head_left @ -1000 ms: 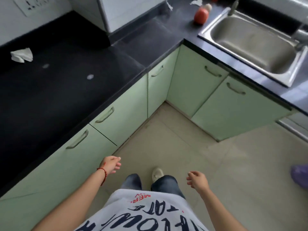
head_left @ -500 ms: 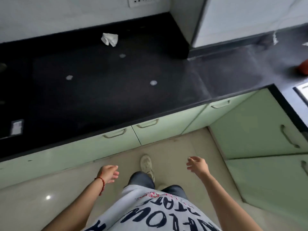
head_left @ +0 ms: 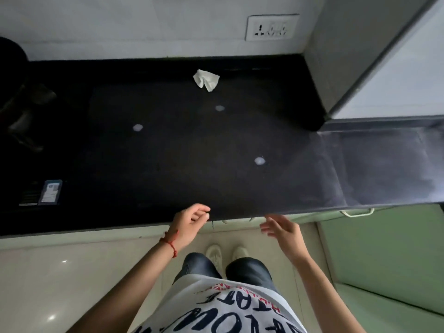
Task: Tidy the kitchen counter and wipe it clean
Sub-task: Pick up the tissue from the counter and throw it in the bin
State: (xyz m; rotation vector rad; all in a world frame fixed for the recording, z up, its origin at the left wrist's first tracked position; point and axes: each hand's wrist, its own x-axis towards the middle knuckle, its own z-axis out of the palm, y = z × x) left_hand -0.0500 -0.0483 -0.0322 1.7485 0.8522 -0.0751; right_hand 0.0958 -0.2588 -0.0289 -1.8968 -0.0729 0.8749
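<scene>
A black kitchen counter (head_left: 168, 164) stretches across the view in front of me. A crumpled white tissue (head_left: 206, 79) lies near the counter's back wall. Three small pale blobs sit on the dark top: one (head_left: 219, 108) just below the tissue, one (head_left: 138, 127) to the left, one (head_left: 259, 161) nearer the front right. My left hand (head_left: 189, 223), with a red thread at the wrist, hovers at the counter's front edge, fingers apart and empty. My right hand (head_left: 282, 233) is raised beside it just below the edge, fingers spread and empty.
A dark appliance with a label (head_left: 49, 192) stands on the counter's left end, with a dark round object (head_left: 12, 61) behind it. A wall socket (head_left: 271, 27) is above the counter. A white cabinet side (head_left: 384, 56) juts in at right. Green cabinet doors (head_left: 384, 248) line the right.
My view has swung left from the sink corner to face the counter square on. Both hands have risen from near my waist to the counter's front edge.
</scene>
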